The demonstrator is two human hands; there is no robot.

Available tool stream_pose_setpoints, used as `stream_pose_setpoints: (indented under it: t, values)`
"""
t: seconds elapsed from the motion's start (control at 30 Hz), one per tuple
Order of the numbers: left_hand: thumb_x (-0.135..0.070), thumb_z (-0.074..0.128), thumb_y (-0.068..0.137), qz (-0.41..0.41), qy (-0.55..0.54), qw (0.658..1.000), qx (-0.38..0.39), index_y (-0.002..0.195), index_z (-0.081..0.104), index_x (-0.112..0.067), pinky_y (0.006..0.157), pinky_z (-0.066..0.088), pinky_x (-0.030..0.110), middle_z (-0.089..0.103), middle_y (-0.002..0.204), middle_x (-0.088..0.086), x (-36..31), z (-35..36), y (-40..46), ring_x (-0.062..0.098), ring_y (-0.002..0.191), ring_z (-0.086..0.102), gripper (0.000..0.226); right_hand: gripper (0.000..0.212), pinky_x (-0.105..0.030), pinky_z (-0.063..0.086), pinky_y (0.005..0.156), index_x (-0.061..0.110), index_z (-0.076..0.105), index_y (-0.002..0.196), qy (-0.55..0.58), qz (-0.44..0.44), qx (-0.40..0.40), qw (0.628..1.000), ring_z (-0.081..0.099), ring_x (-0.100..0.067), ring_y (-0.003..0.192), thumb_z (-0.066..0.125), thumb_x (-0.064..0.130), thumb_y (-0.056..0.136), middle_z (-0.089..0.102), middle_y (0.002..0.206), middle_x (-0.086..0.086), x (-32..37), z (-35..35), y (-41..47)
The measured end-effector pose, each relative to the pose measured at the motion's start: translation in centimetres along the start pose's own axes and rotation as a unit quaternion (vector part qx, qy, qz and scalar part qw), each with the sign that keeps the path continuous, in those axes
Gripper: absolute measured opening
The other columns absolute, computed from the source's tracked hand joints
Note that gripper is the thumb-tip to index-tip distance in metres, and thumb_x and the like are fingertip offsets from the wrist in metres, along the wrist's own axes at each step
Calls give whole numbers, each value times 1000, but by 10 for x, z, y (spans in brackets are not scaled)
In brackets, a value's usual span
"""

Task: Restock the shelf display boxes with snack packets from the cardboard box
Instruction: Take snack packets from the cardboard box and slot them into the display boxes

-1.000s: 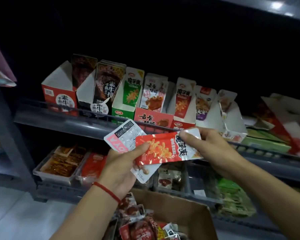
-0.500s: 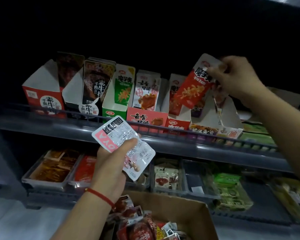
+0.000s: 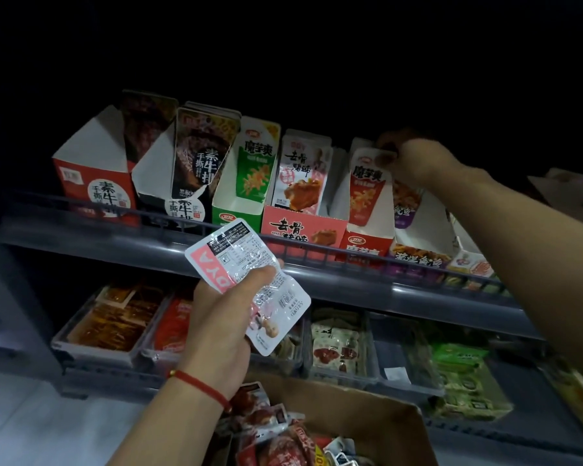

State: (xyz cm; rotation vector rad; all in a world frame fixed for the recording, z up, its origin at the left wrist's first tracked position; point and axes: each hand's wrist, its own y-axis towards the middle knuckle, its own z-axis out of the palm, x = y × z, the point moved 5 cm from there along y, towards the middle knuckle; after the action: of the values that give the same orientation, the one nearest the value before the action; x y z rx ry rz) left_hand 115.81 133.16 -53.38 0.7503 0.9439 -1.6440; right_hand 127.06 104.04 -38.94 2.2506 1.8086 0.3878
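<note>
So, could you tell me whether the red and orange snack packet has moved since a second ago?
Yes. The red and orange snack packet went up from beside the left hand into the red display box.

Dim, underexposed view; black upper half, soft blur, bowed wide-angle edges.

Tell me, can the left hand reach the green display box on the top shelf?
Probably yes. The left hand hovers just below the green cardboard display box with nothing between, but its grip already holds a white-and-pink snack packet.
</note>
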Motion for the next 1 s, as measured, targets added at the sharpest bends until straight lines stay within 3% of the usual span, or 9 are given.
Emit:
stream_pose_setpoints:
  t: [0.1, 0.2, 0.47, 0.53, 0.6, 0.7, 0.77, 0.87, 1.0]
  values:
    - [-5, 71, 89, -3, 3, 1000, 3, 88, 80, -25, 93, 56, 60, 80, 101, 6, 2, -2, 1, 26, 92, 77, 22, 33, -40, 47, 87, 25, 52, 134, 7, -7, -46, 999, 59, -33, 109, 57, 32, 101, 58, 128, -12, -8, 4, 7]
    - [-6, 69, 90, -13, 1, 1000, 4, 102, 76, -19, 95, 54, 61, 79, 103, 7, 3, -4, 3, 28, 95, 77, 19, 34, -46, 52, 93, 23, 53, 129, 10, -21, -77, 997, 58, -34, 115, 63, 29, 97, 56, 131, -12, -11, 4, 12]
    - [-23, 53, 99, -77, -60, 995, 28, 113, 69, -14, 104, 48, 58, 76, 114, 12, 6, -6, 4, 32, 108, 71, 24, 33, -49, 55, 88, 13, 52, 132, -45, -91, -154, 983, 61, -37, 111, 55, 26, 102, 58, 129, -18, 11, -7, -13]
    - [-27, 51, 101, -83, -60, 994, 23, 116, 68, -14, 104, 48, 59, 77, 112, 11, 7, -8, 4, 34, 111, 70, 27, 30, -51, 56, 82, 16, 54, 128, -26, -173, -163, 971, 62, -32, 102, 54, 26, 100, 57, 125, -13, 38, -15, -43]
    - [-25, 50, 102, -84, -57, 995, 24, 114, 68, -13, 103, 49, 58, 78, 109, 10, 6, -9, 2, 33, 108, 72, 25, 37, -46, 58, 77, 19, 52, 129, 8, -318, -83, 944, 60, -23, 95, 51, 26, 93, 51, 125, -7, 73, -19, -90]
    - [-18, 50, 101, -92, -55, 994, 15, 115, 68, -8, 96, 54, 51, 78, 105, 12, 8, -9, 0, 32, 101, 74, 25, 64, -38, 43, 112, 20, 39, 146, -10, -449, 90, 889, 46, -21, 132, 50, 27, 84, 41, 147, -6, 110, -2, -173]
    - [-15, 51, 99, -102, -44, 994, 22, 106, 68, -3, 78, 58, 41, 77, 93, 15, 12, -9, -2, 31, 83, 74, 22, 70, -39, 26, 122, 21, 32, 152, -32, -480, 108, 870, 29, -18, 146, 57, 26, 87, 34, 157, -5, 120, 14, -206]
    - [-22, 50, 100, -119, -49, 991, 41, 98, 64, -3, 60, 55, 32, 69, 73, 12, 13, -6, -7, 24, 63, 67, 24, 46, -37, 43, 110, 22, 51, 140, 44, -467, 84, 879, 49, -13, 130, 57, 27, 95, 56, 140, 2, 124, 22, -212]
    - [-51, 49, 101, -78, -52, 995, 44, 111, 64, -5, 80, 63, 47, 72, 108, 21, 4, -13, -9, 35, 98, 74, 49, 25, -24, 57, 87, 22, 63, 125, 226, -317, 83, 917, 63, 4, 101, 53, 26, 102, 66, 107, 18, 115, -4, -191]
